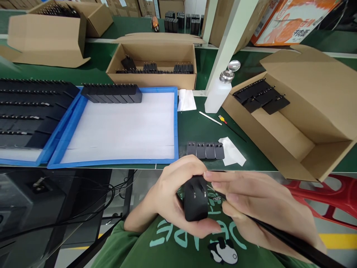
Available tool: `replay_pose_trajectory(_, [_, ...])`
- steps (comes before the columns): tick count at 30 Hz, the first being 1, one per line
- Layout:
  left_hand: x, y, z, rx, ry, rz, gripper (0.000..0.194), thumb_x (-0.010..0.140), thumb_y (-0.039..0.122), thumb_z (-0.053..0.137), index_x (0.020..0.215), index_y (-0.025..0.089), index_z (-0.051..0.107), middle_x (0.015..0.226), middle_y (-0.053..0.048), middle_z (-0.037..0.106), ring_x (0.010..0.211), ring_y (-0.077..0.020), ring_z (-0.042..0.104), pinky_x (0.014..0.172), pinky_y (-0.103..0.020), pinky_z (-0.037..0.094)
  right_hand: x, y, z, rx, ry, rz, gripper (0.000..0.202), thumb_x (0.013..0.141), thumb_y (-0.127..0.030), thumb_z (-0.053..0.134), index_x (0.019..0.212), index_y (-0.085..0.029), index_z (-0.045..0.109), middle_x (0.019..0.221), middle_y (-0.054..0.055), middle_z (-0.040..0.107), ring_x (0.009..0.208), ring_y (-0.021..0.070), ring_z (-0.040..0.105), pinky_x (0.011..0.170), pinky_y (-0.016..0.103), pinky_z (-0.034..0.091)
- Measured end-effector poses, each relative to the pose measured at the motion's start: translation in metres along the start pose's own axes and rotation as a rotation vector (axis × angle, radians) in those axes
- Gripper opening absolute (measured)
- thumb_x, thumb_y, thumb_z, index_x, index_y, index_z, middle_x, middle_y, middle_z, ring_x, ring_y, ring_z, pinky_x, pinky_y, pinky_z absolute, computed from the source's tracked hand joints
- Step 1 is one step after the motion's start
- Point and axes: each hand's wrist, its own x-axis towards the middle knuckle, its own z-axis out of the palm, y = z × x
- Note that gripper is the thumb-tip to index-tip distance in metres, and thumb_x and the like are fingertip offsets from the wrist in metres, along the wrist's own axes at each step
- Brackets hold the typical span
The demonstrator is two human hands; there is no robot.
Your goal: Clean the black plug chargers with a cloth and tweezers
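My left hand (178,197) is wrapped round a black plug adapter (196,206), holding it above my lap with its two pins facing up. My right hand (264,204) is closed beside it, fingertips at the adapter's upper right edge. A long black rod or cord (290,240) runs from between my right fingers to the lower right; which of the two it is, I cannot tell. Just beyond my hands, a short row of black adapters (205,150) lies at the bench edge, touching a white wipe (232,152).
A blue-edged white tray (125,130) bears a row of adapters; a fuller tray (41,162) adjoins it. Open cartons (153,78) stand behind, another carton (267,143) at right. A white pump bottle (218,95), a white stick (210,118) and a yellow-red connector cable (223,120) lie between.
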Motion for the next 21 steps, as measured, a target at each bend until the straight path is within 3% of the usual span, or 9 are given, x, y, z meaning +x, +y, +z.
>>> replay_pose_trajectory(2, [-0.0001,0.0003,-0.0001,0.002,-0.001,0.004,0.068,0.059,0.048,0.091,0.109,0.012,0.061,0.077,-0.002,0.056,0.066,-0.0130,0.053,0.056,-0.028,0.049,-0.0001,-0.0007,0.0000,0.012,0.018,0.003,0.018,0.085,-0.009,0.065,0.073,-0.022,0.068,0.076,0.002,0.077,0.077,0.0189,0.079,0.069,0.027,0.066])
replay_pose_trajectory(6, [0.0007,-0.0001,-0.0004,0.005,0.002,0.019,0.070,0.059,0.048,0.090,0.110,0.012,0.061,0.077,-0.002,0.057,0.066,-0.0131,0.053,0.056,-0.028,0.049,-0.0019,-0.0018,0.0038,-0.055,0.079,0.037,0.024,0.091,-0.020,0.061,0.068,-0.022,0.066,0.073,0.004,0.075,0.071,0.0203,0.078,0.064,0.030,0.067])
replay_pose_trajectory(11, [0.0007,0.0002,0.0001,0.005,0.002,0.007,0.067,0.059,0.049,0.090,0.108,0.013,0.062,0.076,-0.002,0.057,0.064,-0.0130,0.052,0.055,-0.028,0.048,-0.0022,-0.0001,0.0010,0.019,0.024,-0.033,0.019,0.085,-0.007,0.061,0.077,-0.022,0.069,0.079,0.003,0.078,0.080,0.0200,0.079,0.070,0.029,0.067])
replay_pose_trajectory(16, [-0.0005,-0.0007,0.0005,0.000,0.004,0.010,0.068,0.060,0.049,0.090,0.112,0.015,0.061,0.076,-0.002,0.058,0.064,-0.0137,0.054,0.055,-0.029,0.050,-0.0021,0.0009,0.0034,-0.010,0.066,0.002,0.019,0.087,-0.013,0.062,0.072,-0.024,0.069,0.073,0.002,0.076,0.070,0.0207,0.078,0.062,0.029,0.067])
replay_pose_trajectory(21, [-0.0014,-0.0017,0.0006,0.003,0.008,0.007,0.070,0.058,0.050,0.091,0.110,0.014,0.062,0.076,-0.002,0.058,0.064,-0.0138,0.054,0.056,-0.029,0.050,-0.0020,0.0023,0.0065,0.012,0.079,-0.013,0.019,0.086,-0.012,0.062,0.071,-0.021,0.070,0.072,0.003,0.075,0.073,0.0200,0.078,0.063,0.028,0.066])
